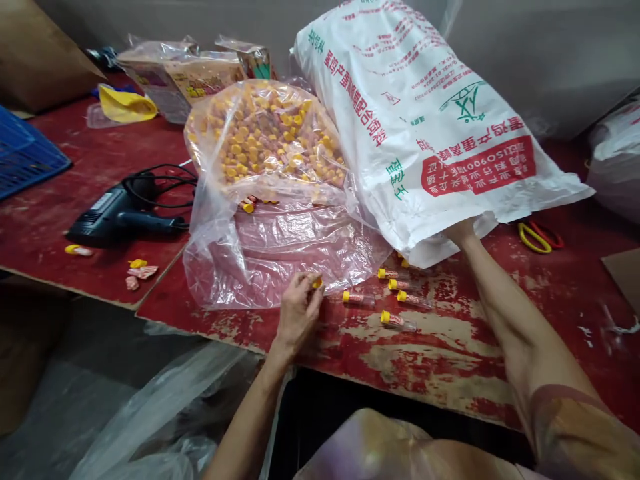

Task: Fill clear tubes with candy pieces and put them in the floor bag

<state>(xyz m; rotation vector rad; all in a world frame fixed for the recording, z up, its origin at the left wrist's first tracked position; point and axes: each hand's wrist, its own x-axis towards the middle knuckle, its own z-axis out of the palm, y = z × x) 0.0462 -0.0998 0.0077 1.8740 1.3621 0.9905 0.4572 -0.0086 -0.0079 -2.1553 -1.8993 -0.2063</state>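
Observation:
My left hand (300, 303) is closed on a small yellow-capped piece at the front edge of a clear plastic bag (295, 247). Many yellow-capped pieces (265, 137) fill the back of that bag. My right hand (461, 230) reaches into the mouth of a large white printed sack (425, 120); its fingers are hidden inside. Between my hands, several small clear tubes with yellow caps (399, 321) lie on the worn red table (440, 360).
A dark heat gun (110, 217) with a black cable lies at the left, with a blue crate (27, 153) beyond. Loose capped pieces (143, 271) are near the table edge. Yellow-and-red scissors (537, 237) lie at the right. Clear packages (200, 77) stand at the back.

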